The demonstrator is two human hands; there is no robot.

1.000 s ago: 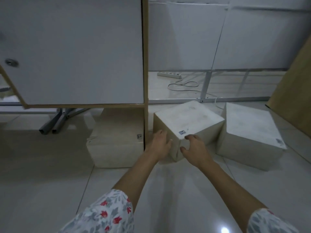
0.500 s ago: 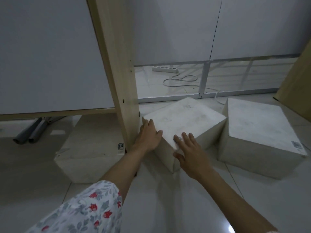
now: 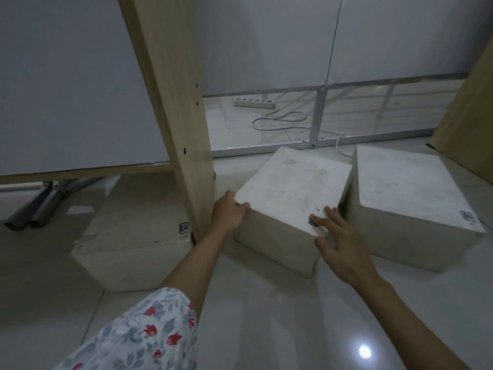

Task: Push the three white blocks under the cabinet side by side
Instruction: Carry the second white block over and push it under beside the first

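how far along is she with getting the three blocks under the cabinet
Done: the left block already sits partly beneath the cabinet, beside its wooden upright.
In hand: the middle block is skewed and out in the open; the left hand grips its left corner and the right hand presses flat on its top.
Left: the right block sits untouched on the floor.

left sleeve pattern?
White with red flowers and grey leaves on the left sleeve; head view.
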